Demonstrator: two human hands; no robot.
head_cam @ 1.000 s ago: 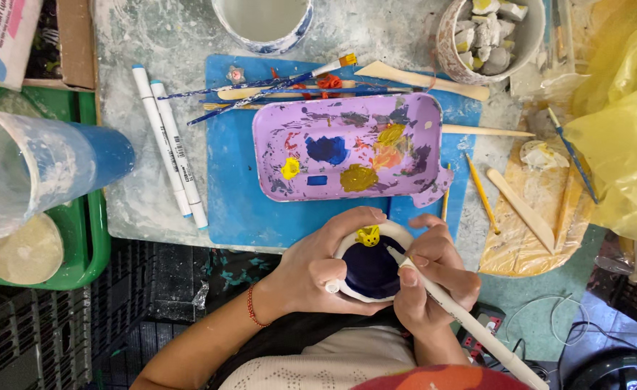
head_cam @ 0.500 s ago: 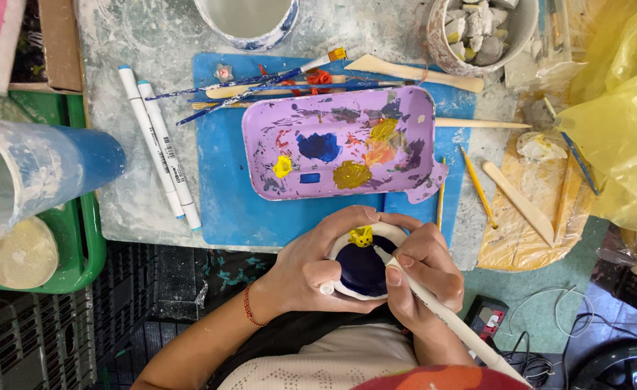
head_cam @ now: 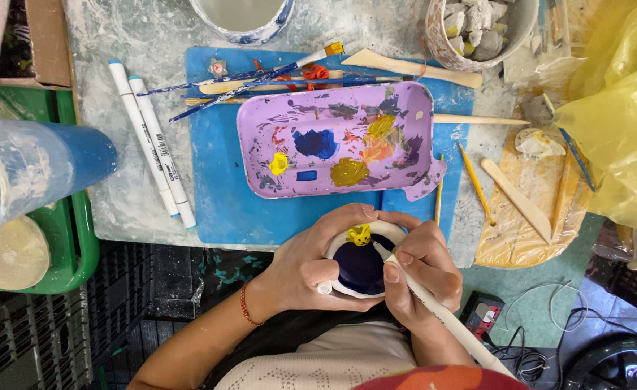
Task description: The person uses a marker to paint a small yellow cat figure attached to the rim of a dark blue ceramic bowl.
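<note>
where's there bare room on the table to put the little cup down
Free: the blue mat strip between the purple palette tray and the hands, and the bare tabletop left of the two white markers. Crowded: the brushes above the tray, and the wooden tools to its right.

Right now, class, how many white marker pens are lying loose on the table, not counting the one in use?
2. The first white marker and the second white marker lie side by side, left of the blue mat. More may be hidden outside the view.
</note>
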